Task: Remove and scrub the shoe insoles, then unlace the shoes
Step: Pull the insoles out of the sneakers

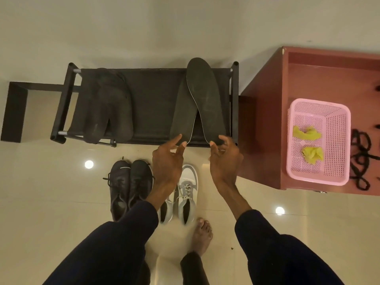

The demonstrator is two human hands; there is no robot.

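A black shoe rack stands against the wall, and everything here is best placed from it. On its fabric top, at the right end, lie the crossed insoles; their toes overlap toward the wall and their heels splay to the rack's front edge, so that each heel can be reached by one hand. At the left end of the same top lie the darker insoles, one heel hanging a little over the front rail.

The left hand is at the rack's front edge with fingers spread and nearly straight, a fingertip touching the heel of the left crossed insole; it reads as open, gripping nothing. The right hand has its thumb below and its fingers curved over the heel of the other; whether it pinches the heel or merely rests there I cannot tell.

Laid flat on an airy shelf, both pairs look set out to dry, though that is a judgement; no brush or water is in view. On the floor just in front of the rack stand the black shoes and, to their right, the white sneakers; both appear laced, so the unlacing seems not yet begun.

Right of the rack a red-brown cabinet carries a pink basket holding two yellow cloths; a dark cord beside it may be laces.
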